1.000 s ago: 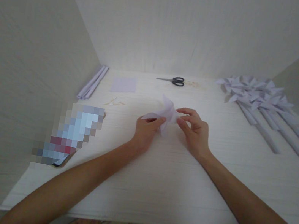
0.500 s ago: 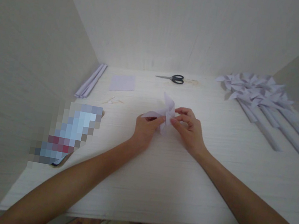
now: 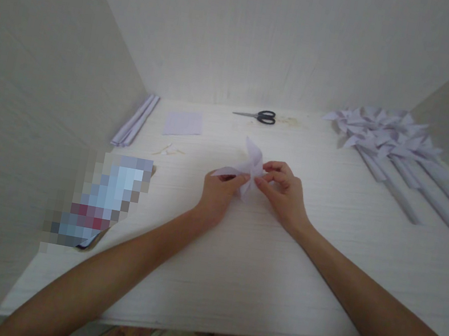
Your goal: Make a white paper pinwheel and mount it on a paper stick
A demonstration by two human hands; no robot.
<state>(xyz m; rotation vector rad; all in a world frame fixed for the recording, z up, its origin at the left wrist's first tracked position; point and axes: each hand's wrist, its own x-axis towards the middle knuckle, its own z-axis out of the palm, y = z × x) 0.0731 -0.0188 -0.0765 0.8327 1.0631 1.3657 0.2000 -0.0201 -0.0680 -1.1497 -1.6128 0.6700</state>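
A pale lilac paper pinwheel head sits just above the white tabletop, held between both my hands. My left hand pinches its left flap from below. My right hand grips its centre and right side with thumb and fingertips. Several flaps stick up and to the left; the part inside my fingers is hidden.
Black-handled scissors lie at the back. A flat lilac paper square and rolled paper sticks lie back left, with small scraps nearby. Several finished pinwheels on sticks lie at the right. A blurred object rests at the left.
My right hand's fingers have closed in a little on the pinwheel's centre. The view has shifted slightly; the hands stay in the same place.
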